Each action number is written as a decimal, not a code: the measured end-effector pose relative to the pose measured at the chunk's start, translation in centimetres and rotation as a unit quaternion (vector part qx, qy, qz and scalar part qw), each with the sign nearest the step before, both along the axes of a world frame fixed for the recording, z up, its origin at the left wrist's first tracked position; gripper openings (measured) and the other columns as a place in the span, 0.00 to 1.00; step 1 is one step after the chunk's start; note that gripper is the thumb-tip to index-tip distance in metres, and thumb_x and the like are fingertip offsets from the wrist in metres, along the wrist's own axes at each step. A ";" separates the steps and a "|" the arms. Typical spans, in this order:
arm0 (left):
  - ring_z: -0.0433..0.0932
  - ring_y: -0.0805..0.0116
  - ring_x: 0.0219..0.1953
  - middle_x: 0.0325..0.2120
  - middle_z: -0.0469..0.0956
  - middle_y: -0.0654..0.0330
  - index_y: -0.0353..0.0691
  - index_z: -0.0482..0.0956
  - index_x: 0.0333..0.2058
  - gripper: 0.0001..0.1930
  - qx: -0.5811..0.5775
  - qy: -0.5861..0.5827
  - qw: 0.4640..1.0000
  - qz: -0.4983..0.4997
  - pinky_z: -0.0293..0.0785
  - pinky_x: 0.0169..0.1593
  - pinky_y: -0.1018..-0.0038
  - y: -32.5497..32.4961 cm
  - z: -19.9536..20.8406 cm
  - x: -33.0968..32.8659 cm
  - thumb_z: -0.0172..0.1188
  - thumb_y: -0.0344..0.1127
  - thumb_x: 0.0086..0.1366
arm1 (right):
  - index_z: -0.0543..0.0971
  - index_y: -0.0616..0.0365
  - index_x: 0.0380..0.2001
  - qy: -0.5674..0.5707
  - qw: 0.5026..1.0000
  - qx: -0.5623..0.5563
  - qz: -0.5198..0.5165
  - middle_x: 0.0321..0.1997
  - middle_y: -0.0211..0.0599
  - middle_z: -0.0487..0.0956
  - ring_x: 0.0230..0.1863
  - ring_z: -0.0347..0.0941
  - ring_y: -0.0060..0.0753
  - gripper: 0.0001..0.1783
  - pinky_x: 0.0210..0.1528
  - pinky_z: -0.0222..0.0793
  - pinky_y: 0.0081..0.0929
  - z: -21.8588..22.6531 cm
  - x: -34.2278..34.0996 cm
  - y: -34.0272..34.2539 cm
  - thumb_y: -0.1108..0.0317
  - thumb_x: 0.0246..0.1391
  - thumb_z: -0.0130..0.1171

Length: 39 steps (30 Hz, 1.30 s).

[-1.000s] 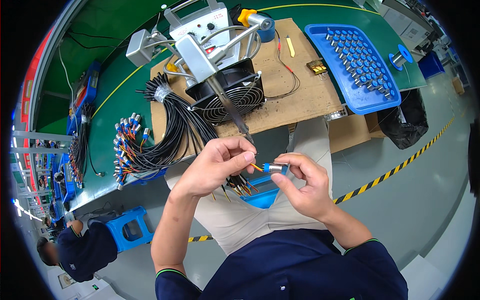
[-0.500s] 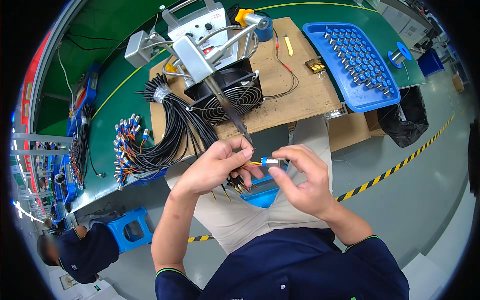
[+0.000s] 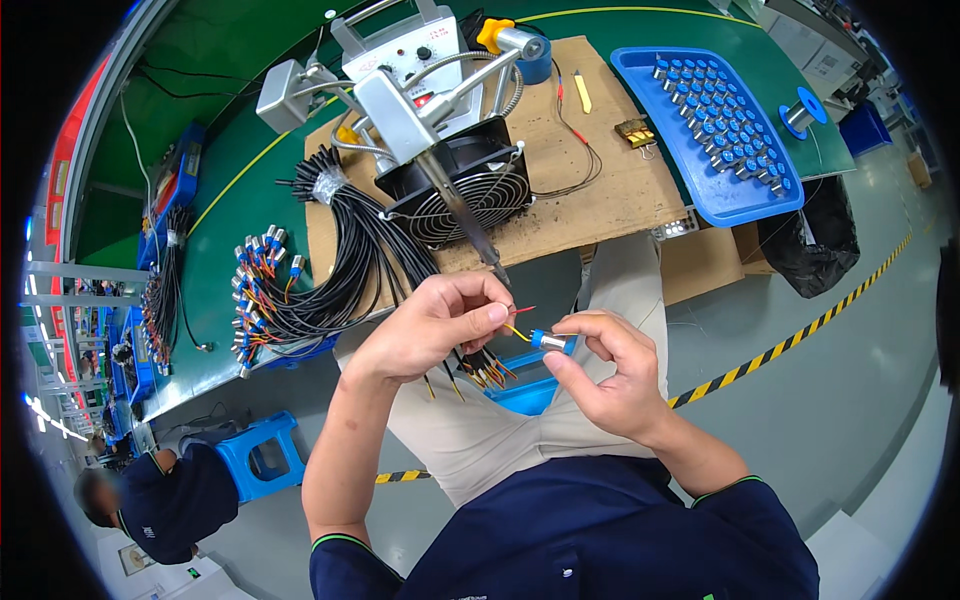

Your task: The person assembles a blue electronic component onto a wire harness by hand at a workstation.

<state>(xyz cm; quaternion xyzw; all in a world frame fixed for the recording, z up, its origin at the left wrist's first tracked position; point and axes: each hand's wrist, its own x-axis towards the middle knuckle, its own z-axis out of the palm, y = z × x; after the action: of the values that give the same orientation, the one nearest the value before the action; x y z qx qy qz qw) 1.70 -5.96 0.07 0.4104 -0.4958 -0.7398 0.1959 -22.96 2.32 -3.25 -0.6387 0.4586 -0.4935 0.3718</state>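
My left hand (image 3: 455, 318) is closed in a pinch on a thin cable whose coloured wires fan out at the fingertips. A red wire (image 3: 524, 310) points right with its end loose, while a yellow wire (image 3: 517, 332) bends to the blue end of a small metal connector (image 3: 553, 342). Thumb and fingers of my right hand (image 3: 615, 372) grip that silver and blue cylinder. Just above my left fingertips is the tip of a soldering iron (image 3: 490, 258) mounted on a stand. More bare cable ends (image 3: 484, 370) hang below my left hand.
A black fan (image 3: 465, 185) stands on cardboard (image 3: 600, 200) behind the iron. Finished-looking black cables (image 3: 350, 225) with connectors lie left. A blue tray (image 3: 712, 208) of silver cylinders and a solder spool (image 3: 801, 112) are right. A person (image 3: 180, 505) sits at lower left.
The red wire, earlier running toward the connector, now sticks out free. My right hand has tilted the connector and shifted it slightly right and down.
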 end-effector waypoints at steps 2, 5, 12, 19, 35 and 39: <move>0.73 0.81 0.30 0.32 0.80 0.67 0.36 0.82 0.41 0.12 -0.001 -0.002 1.000 0.000 0.71 0.35 0.79 0.0 -0.1 -0.1 0.66 0.40 0.76 | 0.83 0.65 0.42 0.005 1.000 -0.014 0.001 0.39 0.44 0.86 0.37 0.84 0.41 0.14 0.39 0.77 0.32 -0.1 0.0 0.0 0.76 0.53 0.75; 0.73 0.80 0.30 0.31 0.77 0.67 0.35 0.82 0.41 0.12 -0.002 0.016 1.000 0.007 0.71 0.35 0.79 -0.1 -0.5 0.2 0.67 0.40 0.76 | 0.83 0.65 0.43 0.008 0.999 -0.033 0.004 0.39 0.44 0.86 0.37 0.84 0.41 0.14 0.39 0.77 0.33 -0.3 0.1 0.0 0.76 0.53 0.75; 0.70 0.81 0.28 0.29 0.74 0.69 0.34 0.82 0.41 0.12 -0.013 -0.026 1.000 -0.002 0.69 0.31 0.79 0.1 0.4 -0.3 0.66 0.39 0.76 | 0.83 0.65 0.44 0.012 1.000 -0.028 0.000 0.37 0.43 0.86 0.39 0.84 0.36 0.14 0.38 0.77 0.28 -0.1 0.2 -0.2 0.75 0.56 0.74; 0.68 0.84 0.24 0.24 0.73 0.71 0.32 0.84 0.39 0.12 -0.015 -0.068 0.998 0.010 0.63 0.26 0.81 0.3 1.0 -0.8 0.66 0.38 0.76 | 0.83 0.67 0.48 -0.068 0.992 0.103 0.011 0.36 0.33 0.83 0.28 0.70 0.12 0.13 0.28 0.63 0.18 -1.1 0.1 -0.5 0.74 0.63 0.70; 0.71 0.84 0.24 0.31 0.86 0.60 0.27 0.88 0.38 0.08 -0.021 -0.069 0.995 0.068 0.63 0.26 0.83 1.1 0.9 -1.6 0.68 0.30 0.70 | 0.83 0.64 0.50 -0.053 0.997 0.057 0.012 0.42 0.33 0.84 0.29 0.68 0.14 0.15 0.30 0.65 0.19 -0.5 0.0 -1.3 0.75 0.60 0.72; 0.72 0.83 0.24 0.35 0.86 0.55 0.26 0.89 0.37 0.08 -0.040 -0.050 0.993 0.099 0.64 0.26 0.84 1.2 0.8 -1.7 0.69 0.29 0.69 | 0.83 0.65 0.50 -0.049 0.997 0.049 0.014 0.42 0.33 0.84 0.29 0.69 0.14 0.15 0.30 0.65 0.18 -0.3 0.0 -1.3 0.76 0.60 0.72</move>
<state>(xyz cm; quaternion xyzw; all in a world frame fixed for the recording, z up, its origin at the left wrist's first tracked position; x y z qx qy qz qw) 0.02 -4.77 0.84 0.4855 -0.4909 -0.6752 0.2596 -22.96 1.02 -3.58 -0.6009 0.4545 -0.4958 0.4319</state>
